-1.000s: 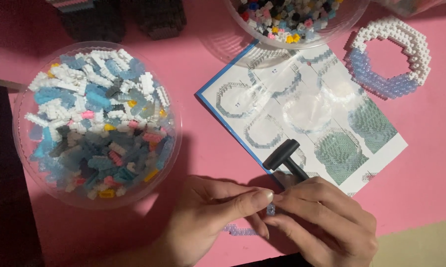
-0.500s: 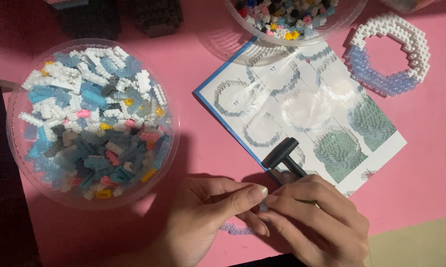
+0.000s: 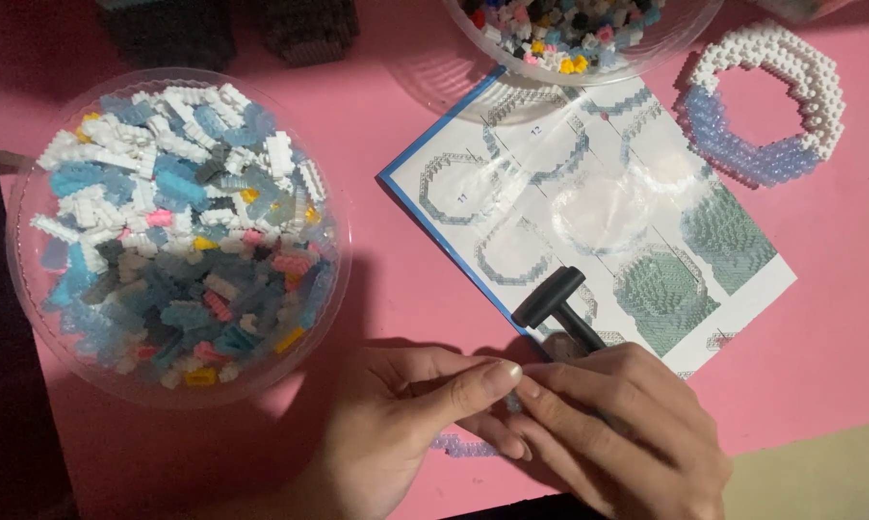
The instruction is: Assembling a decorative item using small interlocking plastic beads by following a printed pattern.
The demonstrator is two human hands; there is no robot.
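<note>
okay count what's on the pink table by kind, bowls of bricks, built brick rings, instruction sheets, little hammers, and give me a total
Clear bowls of bricks: 2
Built brick rings: 1
Instruction sheets: 1
Small black hammers: 1
Total: 5

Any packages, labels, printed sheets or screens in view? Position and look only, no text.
Instruction sheet: centre-right on the pink table, lying at an angle; white rectangle with a blue edge, printed with grey-blue ring and round build diagrams; a small black hammer-like tool lies on its lower edge.
No packages, labels or screens in view.
</note>
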